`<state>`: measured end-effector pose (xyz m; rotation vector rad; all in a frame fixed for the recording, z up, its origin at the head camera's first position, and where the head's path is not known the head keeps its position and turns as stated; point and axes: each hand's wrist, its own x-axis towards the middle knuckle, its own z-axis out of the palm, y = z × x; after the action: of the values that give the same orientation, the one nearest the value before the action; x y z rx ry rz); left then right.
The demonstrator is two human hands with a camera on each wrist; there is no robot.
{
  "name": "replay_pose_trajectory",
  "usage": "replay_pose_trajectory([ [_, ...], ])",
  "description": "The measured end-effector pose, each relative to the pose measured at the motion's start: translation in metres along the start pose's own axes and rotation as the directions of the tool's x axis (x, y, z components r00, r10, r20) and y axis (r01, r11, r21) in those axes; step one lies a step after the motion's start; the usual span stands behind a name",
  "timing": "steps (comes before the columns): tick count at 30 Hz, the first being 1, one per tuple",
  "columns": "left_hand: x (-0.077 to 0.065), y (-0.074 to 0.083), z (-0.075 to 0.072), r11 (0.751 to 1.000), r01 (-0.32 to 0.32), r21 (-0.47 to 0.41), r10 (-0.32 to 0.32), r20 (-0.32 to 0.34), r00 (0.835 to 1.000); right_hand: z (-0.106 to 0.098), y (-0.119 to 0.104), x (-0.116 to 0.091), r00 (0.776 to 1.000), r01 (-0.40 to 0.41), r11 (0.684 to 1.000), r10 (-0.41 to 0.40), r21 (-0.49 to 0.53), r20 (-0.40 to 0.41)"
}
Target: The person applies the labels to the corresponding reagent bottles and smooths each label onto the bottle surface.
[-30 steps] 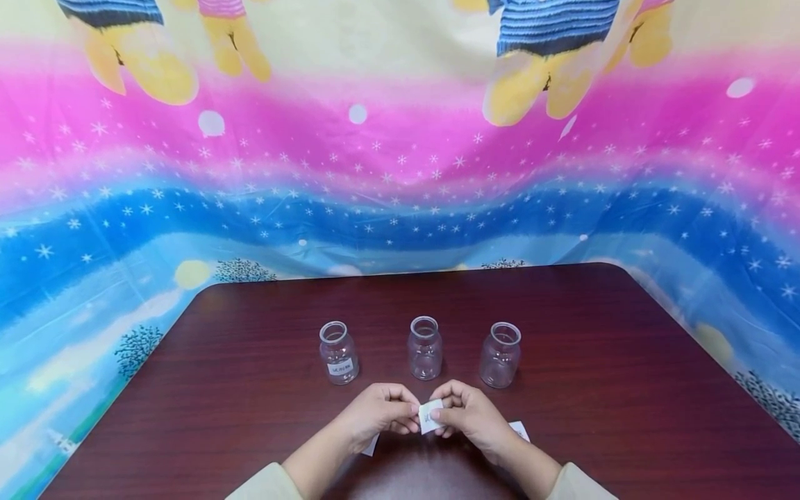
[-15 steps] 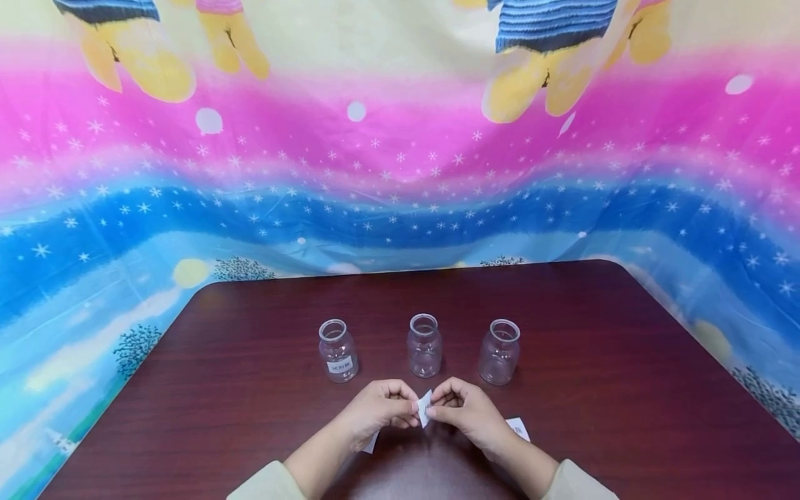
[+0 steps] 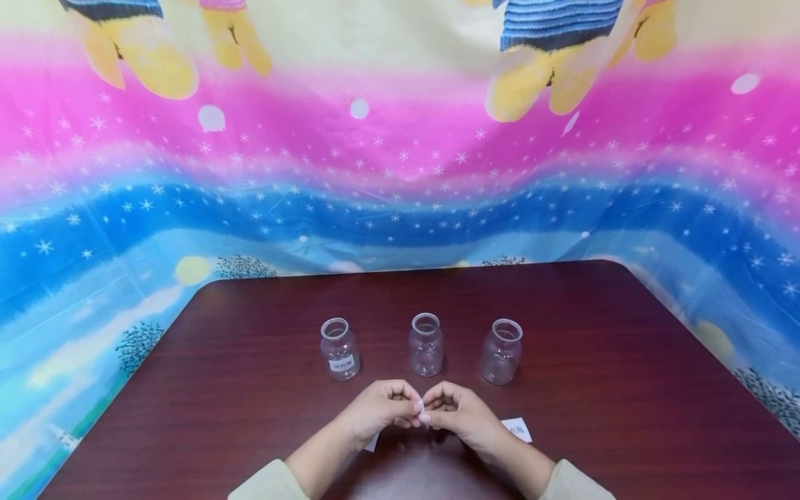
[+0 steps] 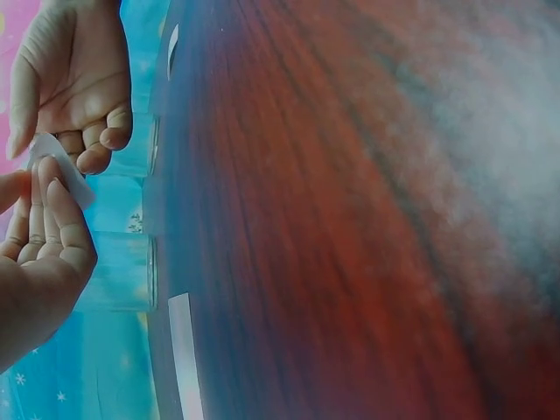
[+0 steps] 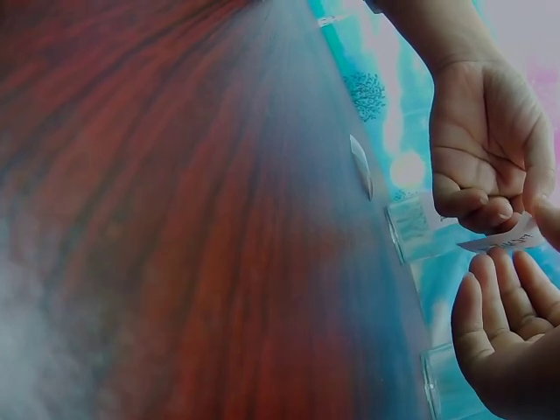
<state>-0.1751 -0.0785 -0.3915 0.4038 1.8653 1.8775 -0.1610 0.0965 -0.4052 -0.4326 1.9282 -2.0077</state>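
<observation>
1. On the bench [image 3: 562, 312], a left slip [image 3: 371, 442], partly hidden, and a right slip [image 3: 517, 429] are seen lying, apparently unused.
2. Above it, a white label [image 4: 79, 185] is pinched by the left hand [image 3: 382, 413] and the right hand [image 3: 461, 414] together; it is judged not yet placed.
3. Farther off, a printed label [image 3: 341, 364] is seen on the left jar [image 3: 338, 345]; on the upright middle jar [image 3: 426, 352] and right jar [image 3: 500, 358], none is shown, so both seem left to do.

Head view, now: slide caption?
Left hand and right hand pinch a white slip before three clear jars, the leftmost jar labelled.
</observation>
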Motion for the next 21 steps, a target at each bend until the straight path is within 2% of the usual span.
replay_pose_trajectory([
  [6,-0.0008,0.0005,0.0010,1.000,0.000,0.029,-0.001,0.005,1.000,0.0002,0.0005,-0.0008,1.000,-0.017,1.000,0.017,-0.003,-0.014],
  [12,0.0001,-0.0010,0.0022,1.000,-0.004,0.019,0.004,-0.008,1.000,-0.0007,0.0034,-0.0009,1.000,0.025,1.000,-0.025,0.015,-0.016],
  [21,0.0033,-0.0058,0.0041,0.999,-0.003,-0.034,0.000,-0.077,0.997,-0.0024,0.0027,-0.0029,0.999,0.019,1.000,-0.018,0.023,-0.036],
])
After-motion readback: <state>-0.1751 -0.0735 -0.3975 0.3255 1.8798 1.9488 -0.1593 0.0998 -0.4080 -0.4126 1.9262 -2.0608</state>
